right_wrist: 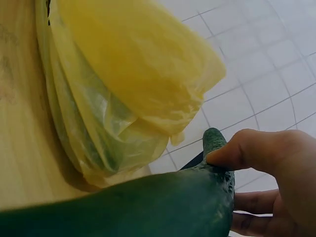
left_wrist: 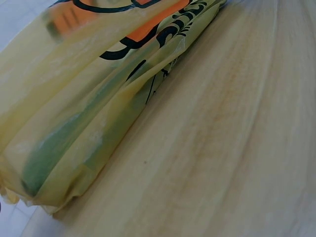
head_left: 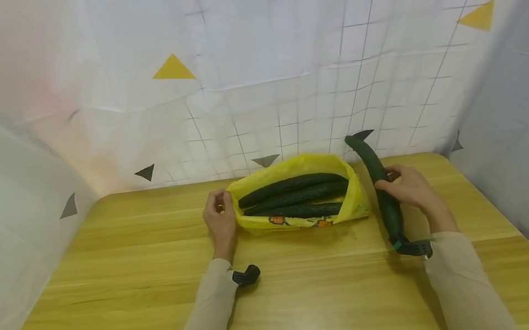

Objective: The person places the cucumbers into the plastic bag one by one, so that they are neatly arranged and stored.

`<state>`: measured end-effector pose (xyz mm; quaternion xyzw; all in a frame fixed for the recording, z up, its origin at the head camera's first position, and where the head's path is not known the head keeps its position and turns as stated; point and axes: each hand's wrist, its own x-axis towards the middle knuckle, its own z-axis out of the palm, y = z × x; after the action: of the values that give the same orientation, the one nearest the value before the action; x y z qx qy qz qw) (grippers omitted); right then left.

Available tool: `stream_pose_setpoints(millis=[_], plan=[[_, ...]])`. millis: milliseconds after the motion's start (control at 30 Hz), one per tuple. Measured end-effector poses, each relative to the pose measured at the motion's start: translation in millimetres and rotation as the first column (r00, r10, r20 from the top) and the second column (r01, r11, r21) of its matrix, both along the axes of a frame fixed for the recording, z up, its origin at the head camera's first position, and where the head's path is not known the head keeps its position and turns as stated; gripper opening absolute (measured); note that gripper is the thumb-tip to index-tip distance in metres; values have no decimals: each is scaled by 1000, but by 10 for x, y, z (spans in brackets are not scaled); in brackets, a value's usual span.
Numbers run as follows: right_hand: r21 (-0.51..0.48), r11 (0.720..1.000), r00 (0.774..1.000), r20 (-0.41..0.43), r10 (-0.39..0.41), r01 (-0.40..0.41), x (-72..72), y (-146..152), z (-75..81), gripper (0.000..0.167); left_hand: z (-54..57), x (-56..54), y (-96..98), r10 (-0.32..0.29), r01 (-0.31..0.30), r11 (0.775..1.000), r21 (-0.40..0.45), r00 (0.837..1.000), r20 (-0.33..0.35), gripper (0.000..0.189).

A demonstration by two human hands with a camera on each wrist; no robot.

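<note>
A yellow plastic bag (head_left: 295,167) with orange and black print lies on its side, its mouth spread wide. Inside it, three long dark green cucumbers (head_left: 292,185) lie side by side. My left hand (head_left: 220,221) pinches the bag's left edge between thumb and fingers; the left wrist view shows the bag's printed side (left_wrist: 64,113) but hardly any of that hand. To the right of the bag, my right hand (head_left: 410,187) grips another cucumber (head_left: 391,215), tilted with its narrow end pointing away. In the right wrist view, thumb and fingers close around this cucumber (right_wrist: 148,197), apart from the bag (right_wrist: 138,59).
The wooden table (head_left: 323,302) stretches in front of the bag and to both sides. Behind it hangs a white sheet (head_left: 258,115) with grid lines and yellow and dark triangles. White side sheets (head_left: 528,113) flank the table. Each wrist carries a small black camera mount (head_left: 246,276).
</note>
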<state>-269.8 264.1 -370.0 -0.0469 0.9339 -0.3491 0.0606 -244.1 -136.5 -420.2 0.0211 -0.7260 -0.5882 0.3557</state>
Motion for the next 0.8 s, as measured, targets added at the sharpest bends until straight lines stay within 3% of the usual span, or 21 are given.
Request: stream_pose_setpoints(millis=[567, 800], plan=[[-38, 999, 995, -103, 3, -7, 81, -92, 201, 71, -9, 1, -26, -2, 2, 1000, 4, 1000, -21, 16], [-29, 1000, 990, -139, -12, 8, 113, -123, 286, 70, -25, -2, -23, 0, 0, 1000, 2, 1000, 15, 18]])
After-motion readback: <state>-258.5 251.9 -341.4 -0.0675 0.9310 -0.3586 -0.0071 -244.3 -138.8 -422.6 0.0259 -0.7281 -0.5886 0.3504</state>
